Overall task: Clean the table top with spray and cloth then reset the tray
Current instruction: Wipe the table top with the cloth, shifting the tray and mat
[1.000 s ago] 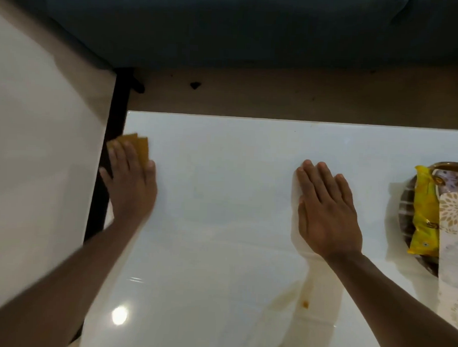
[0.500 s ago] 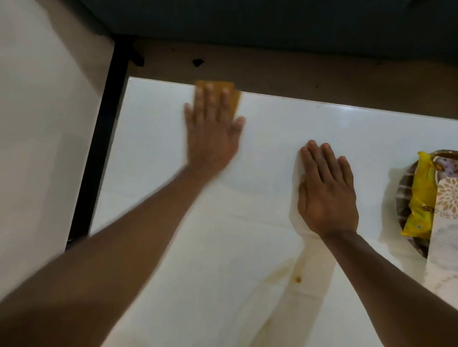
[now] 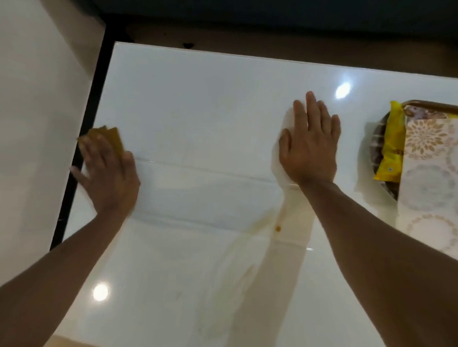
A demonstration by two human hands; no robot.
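Two bare forearms come in from the bottom edge, one on each side of the brown stain (image 3: 277, 228) on the white surface (image 3: 199, 106). No sleeve covers either arm as far as the picture reaches. The left hand (image 3: 109, 173), far to the left of the stain, is blurred, so its fingers are not sharp. The right hand (image 3: 310, 148), just above the stain, is sharp; it has no ring, no watch and no glove.

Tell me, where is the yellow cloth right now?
In the head view the yellow cloth lies under the left hand, at the left edge of the white table top, far from the tray on the right.
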